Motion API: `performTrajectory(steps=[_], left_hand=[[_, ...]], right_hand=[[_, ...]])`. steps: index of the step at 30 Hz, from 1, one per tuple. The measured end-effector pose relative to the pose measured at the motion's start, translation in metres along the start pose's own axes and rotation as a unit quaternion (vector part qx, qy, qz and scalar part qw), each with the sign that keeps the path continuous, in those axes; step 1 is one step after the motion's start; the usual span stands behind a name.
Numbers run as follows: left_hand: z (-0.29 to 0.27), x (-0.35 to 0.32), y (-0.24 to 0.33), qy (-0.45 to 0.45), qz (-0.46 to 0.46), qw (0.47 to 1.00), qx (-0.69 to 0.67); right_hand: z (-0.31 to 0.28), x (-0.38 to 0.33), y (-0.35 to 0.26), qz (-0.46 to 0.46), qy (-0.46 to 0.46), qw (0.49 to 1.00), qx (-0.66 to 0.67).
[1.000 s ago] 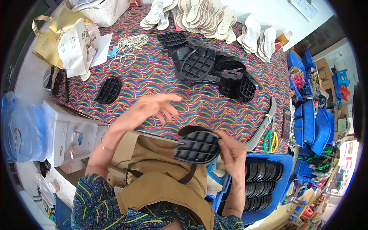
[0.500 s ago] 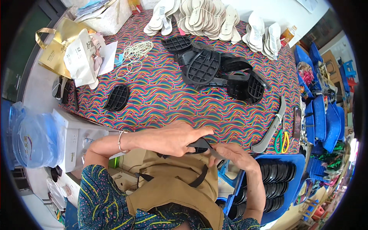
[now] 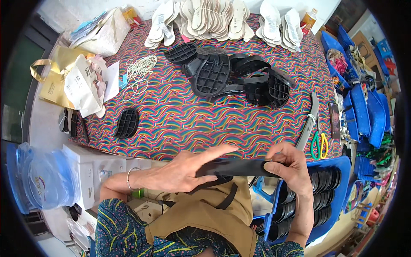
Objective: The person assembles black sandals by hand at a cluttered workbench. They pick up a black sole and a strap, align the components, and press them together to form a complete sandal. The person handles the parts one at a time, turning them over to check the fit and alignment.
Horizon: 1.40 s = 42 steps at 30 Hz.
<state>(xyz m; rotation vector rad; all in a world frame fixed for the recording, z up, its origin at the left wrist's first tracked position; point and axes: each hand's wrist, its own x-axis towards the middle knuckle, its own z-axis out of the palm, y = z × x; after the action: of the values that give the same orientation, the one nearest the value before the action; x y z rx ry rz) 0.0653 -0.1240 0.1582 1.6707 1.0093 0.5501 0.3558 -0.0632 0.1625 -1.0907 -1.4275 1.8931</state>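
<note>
My left hand (image 3: 184,170) is closed on one end of a smooth black strip (image 3: 242,168), its index finger stretched along the top. At the other end, my right hand (image 3: 292,168) pinches the strip between thumb and fingers. The strip lies nearly level between both hands, above my brown apron (image 3: 201,214) at the table's near edge. Beneath it, another dark piece shows partly by my left hand; I cannot make out what it is. Farther back on the table is a pile of black gridded shoe soles (image 3: 212,75) and straps. A single gridded sole piece (image 3: 127,123) lies at the left.
A blue crate (image 3: 342,171) of black pieces stands by my right arm. Scissors (image 3: 323,145), a tied grey strip bundle (image 3: 307,130) and a phone (image 3: 334,120) lie at the table's right. Pale insoles (image 3: 209,19), cord loops (image 3: 140,70) and a gold bag (image 3: 53,88) stand farther back.
My hands have moved apart, my right hand going right, and the black strip now stretches out between them. The view has shifted slightly.
</note>
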Motion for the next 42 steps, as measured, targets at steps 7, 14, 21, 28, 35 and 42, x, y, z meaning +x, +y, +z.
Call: performTrajectory(steps=[7, 14, 21, 28, 35, 42], left_hand=[[0.008, -0.004, 0.002, 0.140, 0.098, 0.983, -0.065], [0.017, -0.007, -0.002, 0.188, 0.097, 0.967, -0.139], [0.024, -0.003, 0.000, 0.246, 0.097, 0.946, -0.190], [0.037, 0.007, -0.004, 0.282, 0.054, 0.910, -0.300], [0.042, 0.025, -0.008, 0.308, 0.028, 0.898, -0.313], [0.050, 0.044, -0.012, 0.336, 0.076, 0.890, -0.299]], right_hand=[[0.018, -0.019, 0.038, -0.042, 0.052, 0.984, 0.165], [0.048, -0.029, 0.065, -0.041, 0.077, 0.958, 0.273], [0.077, -0.027, 0.082, -0.065, 0.086, 0.930, 0.351], [0.108, -0.018, 0.085, -0.091, 0.118, 0.896, 0.419], [0.108, -0.002, 0.088, -0.099, 0.154, 0.888, 0.422], [0.096, 0.010, 0.100, -0.191, 0.233, 0.919, 0.255]])
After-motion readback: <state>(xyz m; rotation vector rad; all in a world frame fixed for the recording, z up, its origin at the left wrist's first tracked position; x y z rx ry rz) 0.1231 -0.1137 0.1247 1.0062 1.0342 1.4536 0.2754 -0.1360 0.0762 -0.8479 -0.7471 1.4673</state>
